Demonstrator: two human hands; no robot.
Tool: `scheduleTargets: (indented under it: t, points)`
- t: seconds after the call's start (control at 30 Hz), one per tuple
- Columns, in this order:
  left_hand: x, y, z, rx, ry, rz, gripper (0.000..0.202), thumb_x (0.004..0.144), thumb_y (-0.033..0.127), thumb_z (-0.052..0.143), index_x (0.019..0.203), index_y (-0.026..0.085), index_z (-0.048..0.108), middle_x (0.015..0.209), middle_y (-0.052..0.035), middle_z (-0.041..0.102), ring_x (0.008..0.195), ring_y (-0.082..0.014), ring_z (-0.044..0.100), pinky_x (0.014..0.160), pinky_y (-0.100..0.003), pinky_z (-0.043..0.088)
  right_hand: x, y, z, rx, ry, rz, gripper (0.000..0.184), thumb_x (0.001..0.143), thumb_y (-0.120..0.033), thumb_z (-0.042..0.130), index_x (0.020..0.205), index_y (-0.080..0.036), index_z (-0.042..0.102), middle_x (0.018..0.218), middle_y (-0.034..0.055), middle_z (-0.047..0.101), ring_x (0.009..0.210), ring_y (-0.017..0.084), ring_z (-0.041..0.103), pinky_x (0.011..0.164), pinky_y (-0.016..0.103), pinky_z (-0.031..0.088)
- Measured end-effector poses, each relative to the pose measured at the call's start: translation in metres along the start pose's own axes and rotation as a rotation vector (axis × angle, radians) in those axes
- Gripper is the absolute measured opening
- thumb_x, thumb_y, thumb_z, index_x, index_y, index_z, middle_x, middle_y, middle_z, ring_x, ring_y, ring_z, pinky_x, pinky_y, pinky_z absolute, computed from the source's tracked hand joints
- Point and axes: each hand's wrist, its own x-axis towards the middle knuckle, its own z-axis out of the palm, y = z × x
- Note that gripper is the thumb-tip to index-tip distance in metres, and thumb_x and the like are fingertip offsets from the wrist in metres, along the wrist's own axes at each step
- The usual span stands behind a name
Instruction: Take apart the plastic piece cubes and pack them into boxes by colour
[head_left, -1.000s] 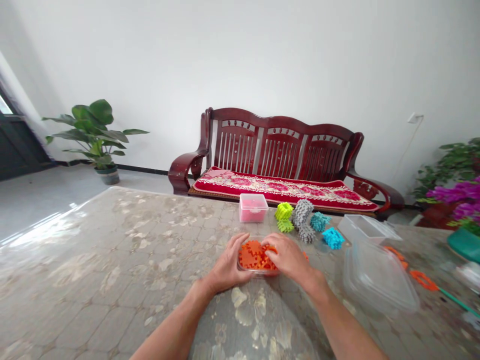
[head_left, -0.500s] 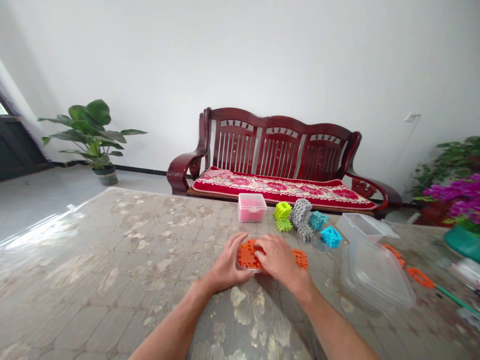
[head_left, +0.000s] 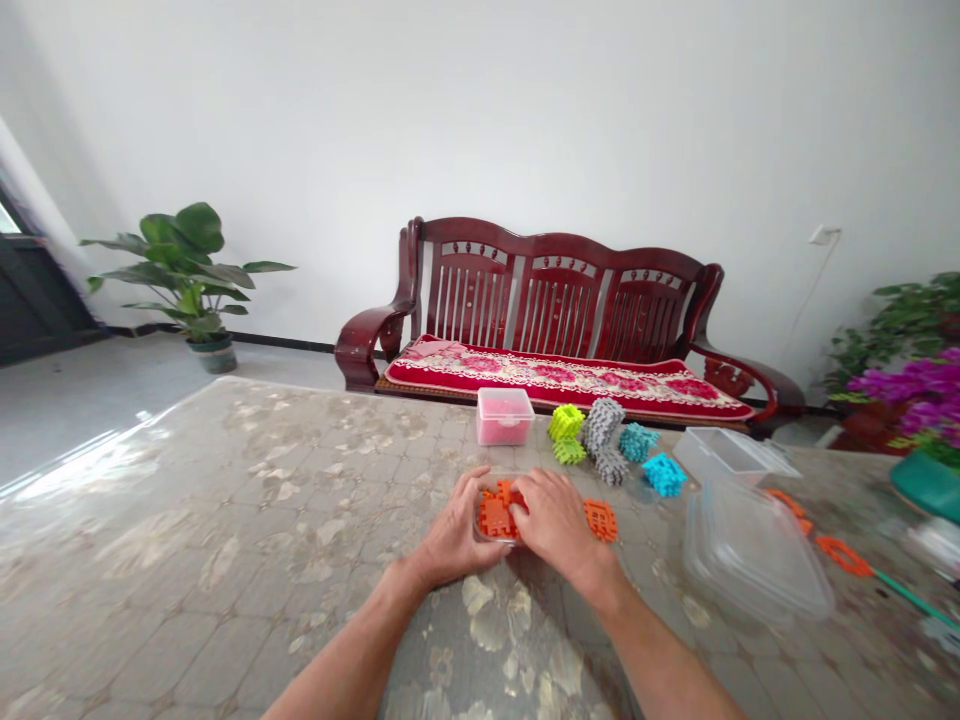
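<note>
In front of me on the table is a small clear plastic box (head_left: 489, 541) with orange interlocking plastic pieces (head_left: 495, 515) in it. My left hand (head_left: 457, 530) wraps round the box's left side, thumb at the near wall and fingers at the far one. Over its right part lies my right hand (head_left: 551, 515), fingers curled down onto an orange piece; the fingertips are partly hidden. Right beside that hand, on the tabletop, rests another orange square piece (head_left: 601, 520).
Behind stands a lidded box of pink pieces (head_left: 504, 418). Further right are yellow-green (head_left: 568, 432), grey (head_left: 604, 440) and blue pieces (head_left: 664, 474), an open clear box (head_left: 724, 455), stacked clear lids (head_left: 754, 555) and orange rings (head_left: 844, 555). A wooden bench (head_left: 562, 290) is beyond the table.
The orange pieces inside the box have shifted under my right fingers; one now sits differently near the fingertips. Both hands stay nearly in place.
</note>
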Motion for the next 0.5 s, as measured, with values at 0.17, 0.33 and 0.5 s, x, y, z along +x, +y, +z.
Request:
scheduleTargets:
  t: [0.17, 0.33, 0.5]
  points:
    - [0.0011, 0.002, -0.0022, 0.027, -0.045, 0.03, 0.042, 0.069, 0.023, 0.078, 0.105, 0.02, 0.057, 0.138, -0.0148, 0.046, 0.139, -0.0327, 0.038, 0.111, -0.046, 0.041, -0.0011, 0.0005, 0.0007, -0.007, 0.007, -0.005, 0.016, 0.089, -0.019, 0.053, 0.096, -0.022, 0.067, 0.103, 0.0065, 0.069, 0.101, 0.021, 0.06, 0.086, 0.033, 0.038]
    - [0.0014, 0.0038, -0.0037, 0.049, -0.047, 0.047, 0.036, 0.071, 0.025, 0.079, 0.101, 0.021, 0.061, 0.137, -0.0126, 0.049, 0.137, -0.0309, 0.042, 0.111, -0.044, 0.042, 0.0, 0.0028, 0.0022, -0.003, 0.021, -0.008, 0.015, 0.088, -0.019, 0.054, 0.096, -0.023, 0.067, 0.102, 0.0061, 0.069, 0.1, 0.021, 0.06, 0.085, 0.032, 0.038]
    - [0.0009, 0.0016, -0.002, 0.033, -0.013, 0.044, 0.032, 0.07, 0.03, 0.082, 0.091, 0.021, 0.061, 0.135, -0.0123, 0.05, 0.136, -0.0303, 0.043, 0.109, -0.042, 0.044, 0.0002, 0.0038, 0.003, 0.014, 0.035, 0.004, 0.014, 0.087, -0.018, 0.056, 0.098, -0.022, 0.065, 0.104, 0.0056, 0.068, 0.102, 0.021, 0.059, 0.085, 0.033, 0.037]
